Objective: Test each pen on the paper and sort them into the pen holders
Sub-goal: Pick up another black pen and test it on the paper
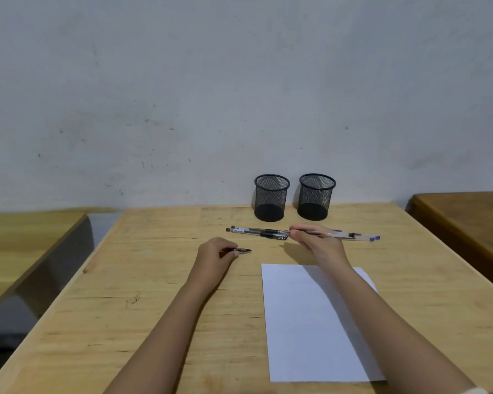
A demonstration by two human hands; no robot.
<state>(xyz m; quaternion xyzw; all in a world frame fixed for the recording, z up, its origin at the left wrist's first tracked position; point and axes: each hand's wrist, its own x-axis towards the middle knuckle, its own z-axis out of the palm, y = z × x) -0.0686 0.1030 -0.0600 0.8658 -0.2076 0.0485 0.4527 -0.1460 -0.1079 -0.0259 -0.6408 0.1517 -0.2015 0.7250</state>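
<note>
Uncapped pen held in right grip above the counter, beyond the paper.
The pen (302, 231) lies almost level, its long axis running left to right and its fine tip pointing left; the right grip (316, 243) pinches it between curled fingers and thumb, just beyond the far edge of the paper (310, 322). The left grip (214, 254) rests on the counter (154, 280) with its fingers curled round a short black cap (244, 250), whose free end points right. Two black mesh pen holders stand upright side by side at the counter's far edge: left holder (271, 199) and right holder (316, 198), each showing only its dark base through the mesh. Between the holders and the grips, black pens (256, 231) lie flat to the left and clear blue-capped pens (365, 238) to the right, all with their long axes left to right.
</note>
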